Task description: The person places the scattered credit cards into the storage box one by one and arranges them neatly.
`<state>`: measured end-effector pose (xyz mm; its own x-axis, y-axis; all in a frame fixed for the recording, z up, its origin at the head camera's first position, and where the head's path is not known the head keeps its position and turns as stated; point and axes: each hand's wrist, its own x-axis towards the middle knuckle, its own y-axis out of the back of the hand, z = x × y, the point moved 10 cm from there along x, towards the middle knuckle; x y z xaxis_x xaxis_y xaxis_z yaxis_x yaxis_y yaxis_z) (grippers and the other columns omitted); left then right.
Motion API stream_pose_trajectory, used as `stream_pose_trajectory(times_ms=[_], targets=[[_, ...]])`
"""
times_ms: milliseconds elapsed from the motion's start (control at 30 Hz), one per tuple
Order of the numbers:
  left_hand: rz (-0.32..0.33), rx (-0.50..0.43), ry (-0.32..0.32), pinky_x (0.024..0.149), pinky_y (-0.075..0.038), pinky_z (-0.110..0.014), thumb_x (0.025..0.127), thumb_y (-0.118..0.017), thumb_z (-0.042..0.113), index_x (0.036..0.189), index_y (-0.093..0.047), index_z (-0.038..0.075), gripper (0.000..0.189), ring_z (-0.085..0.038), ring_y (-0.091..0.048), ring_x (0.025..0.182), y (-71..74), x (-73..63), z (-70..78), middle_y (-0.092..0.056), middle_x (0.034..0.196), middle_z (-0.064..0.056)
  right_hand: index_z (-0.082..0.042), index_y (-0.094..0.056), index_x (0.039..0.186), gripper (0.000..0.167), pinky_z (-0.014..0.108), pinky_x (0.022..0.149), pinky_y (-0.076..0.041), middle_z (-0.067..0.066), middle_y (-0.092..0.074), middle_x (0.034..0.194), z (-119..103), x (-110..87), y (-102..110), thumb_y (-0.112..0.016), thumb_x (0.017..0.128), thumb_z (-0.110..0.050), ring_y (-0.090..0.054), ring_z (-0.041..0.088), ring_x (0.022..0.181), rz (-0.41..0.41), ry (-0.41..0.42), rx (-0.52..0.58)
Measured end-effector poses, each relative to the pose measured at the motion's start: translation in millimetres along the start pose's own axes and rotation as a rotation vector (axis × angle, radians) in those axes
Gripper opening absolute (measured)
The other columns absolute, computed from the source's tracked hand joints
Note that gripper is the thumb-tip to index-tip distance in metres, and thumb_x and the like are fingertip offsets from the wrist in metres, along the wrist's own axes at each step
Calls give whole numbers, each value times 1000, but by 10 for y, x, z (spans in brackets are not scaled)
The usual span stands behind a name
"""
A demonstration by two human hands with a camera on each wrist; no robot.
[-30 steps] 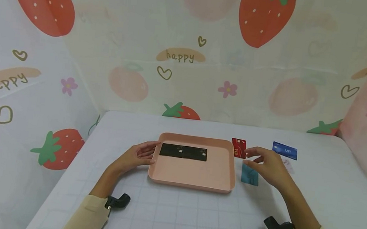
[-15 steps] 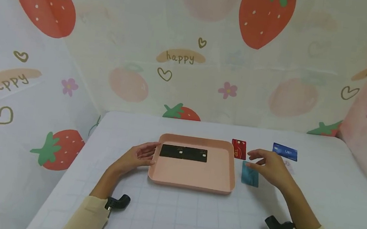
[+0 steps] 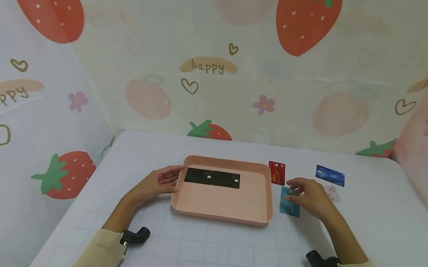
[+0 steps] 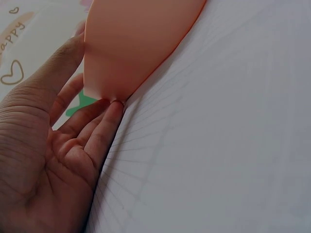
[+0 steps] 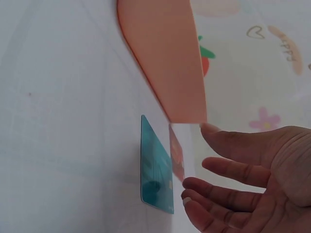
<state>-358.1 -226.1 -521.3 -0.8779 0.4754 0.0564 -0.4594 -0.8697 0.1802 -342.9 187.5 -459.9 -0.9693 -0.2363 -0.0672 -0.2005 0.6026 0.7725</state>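
I judge this to be partway done: two cards in the tray, four outside it. My left hand (image 3: 159, 182) rests its loosely extended fingers against the end of the peach tray (image 3: 230, 205); I see no tight grip. Inside, along the far side, lie the left black card (image 3: 198, 176) and the right black card (image 3: 226, 179), end to end, with bare tray to their right and nearer me. What looks left lies right of the tray on the white desk (image 3: 224, 260): red, teal, blue and pale cards. My right hand (image 3: 310, 198) hovers by the teal one, thumb and fingers apart, holding nothing.

As for looks, both black cards lie flat with a small light chip, their faint lettering seemingly upside down to me. The red card (image 3: 276, 173) stands lengthwise away from me just beside the tray's far corner, VIP running sideways. The teal card (image 3: 289, 207), nearer me, is glossy, partly covered by my fingers in the head view. The blue card (image 3: 330, 175) lies crosswise, slightly turned; the pale card (image 3: 333, 193), pink-patterned, is partly hidden behind my hand.
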Motion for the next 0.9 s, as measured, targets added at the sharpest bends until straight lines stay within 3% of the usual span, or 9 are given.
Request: stream_pose_trajectory(times_ms=[267, 500, 900], targets=[[5, -6, 5, 109, -43, -23, 88, -79, 4, 152, -44, 5, 74, -32, -39, 145, 4, 4, -11, -42, 158, -14, 1, -61, 135, 62, 56, 95, -55, 25, -63, 128, 21, -1, -65, -85, 83, -22, -57, 41, 116, -27, -43, -38], [11, 3, 10, 109, -43, -22, 88, -79, 4, 152, -44, 5, 73, -31, -40, 145, 10, 8, -18, -42, 158, -13, -1, -56, 142, 80, 64, 103, -46, 29, -53, 140, 3, 10, -170, -92, 75, -26, -50, 47, 127, -83, 14, -116], [-2, -25, -8, 109, -43, -24, 88, -77, 0, 152, -41, 0, 73, -36, -38, 145, -8, 12, 2, -39, 158, -20, -4, -54, 144, 87, 63, 92, -54, 27, -52, 136, -8, 13, -237, -94, 69, -19, -50, 45, 122, -98, 45, -214]])
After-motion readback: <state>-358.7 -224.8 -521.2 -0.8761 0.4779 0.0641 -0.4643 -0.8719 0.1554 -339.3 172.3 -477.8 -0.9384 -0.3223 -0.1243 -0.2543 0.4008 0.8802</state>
